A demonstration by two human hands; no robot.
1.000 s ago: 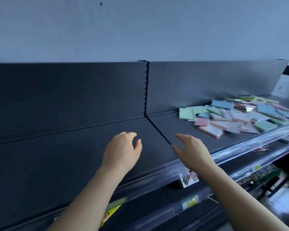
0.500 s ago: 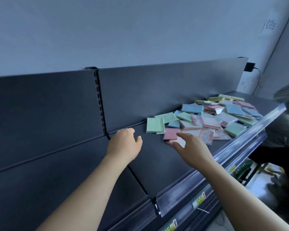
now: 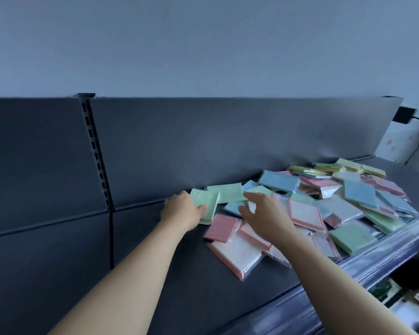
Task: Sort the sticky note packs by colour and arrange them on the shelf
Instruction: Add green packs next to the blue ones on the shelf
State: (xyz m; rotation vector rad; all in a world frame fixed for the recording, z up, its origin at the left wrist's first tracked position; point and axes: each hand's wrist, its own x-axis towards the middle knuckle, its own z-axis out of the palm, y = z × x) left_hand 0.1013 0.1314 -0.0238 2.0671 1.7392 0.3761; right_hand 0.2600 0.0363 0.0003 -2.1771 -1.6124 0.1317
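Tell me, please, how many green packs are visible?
5 green packs: one in the left hand, one behind it, one by the right hand, two front right; more may be buried.

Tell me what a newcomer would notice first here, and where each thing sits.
The jumbled pile of pastel sticky note packs catches the eye first, heaped on the right of the dark shelf. At its left edge the left hand grips a green pack, while the right hand hovers open just right of it, over the pile.
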